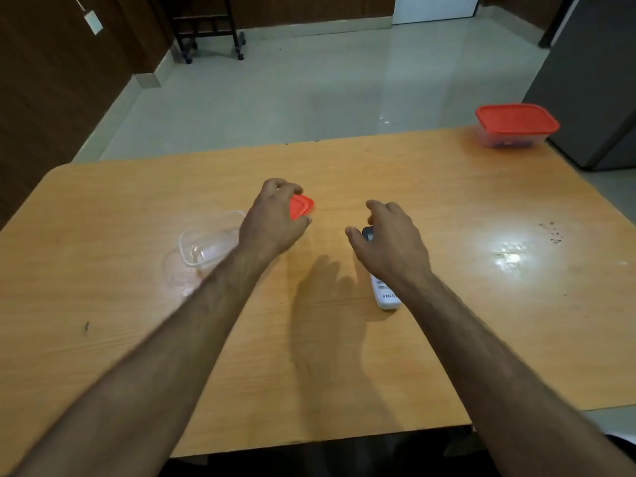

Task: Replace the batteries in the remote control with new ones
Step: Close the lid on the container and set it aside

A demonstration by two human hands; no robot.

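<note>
Head view: I take the remote control as my landmark, lying flat on the wooden table. Well left of it I see 1 clear container with no lid on. Between that and the remote, my left hand has fingers curled over a red lid, gripping it. My right hand hovers over the remote's far end, fingers loosely spread, holding nothing. Far right of the remote, near the table's back corner, sits 1 red-lidded box.
</note>
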